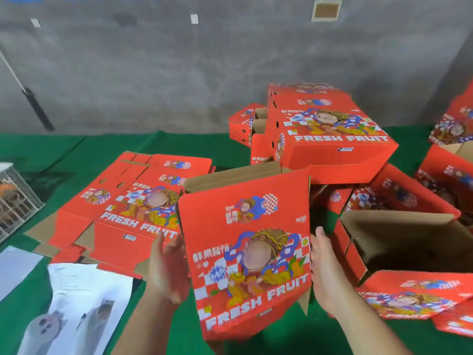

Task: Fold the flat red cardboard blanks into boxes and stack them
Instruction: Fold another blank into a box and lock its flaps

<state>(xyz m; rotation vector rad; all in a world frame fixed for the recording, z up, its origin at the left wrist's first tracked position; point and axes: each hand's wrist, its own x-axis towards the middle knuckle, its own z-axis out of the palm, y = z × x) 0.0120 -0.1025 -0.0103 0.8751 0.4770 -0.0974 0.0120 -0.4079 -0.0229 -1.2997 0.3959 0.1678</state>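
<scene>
Hands flank the half-formed box [252,252]: left hand [167,267] and right hand [325,275] press flat-fingered against its upright sides.

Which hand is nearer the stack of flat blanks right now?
Left. The left hand is at the box's left side, overlapping the flat blanks; the right hand is across the half-folded box, farther off.

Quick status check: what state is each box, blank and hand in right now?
Held box: partly folded, top flaps open, held upright between both hands.
Left hand: flat against its left side, blurred.
Right hand: flat against its right side.
Flat blanks: unfolded, piled.
Folded box: closed, atop the heap.
Open box: lying open.
</scene>
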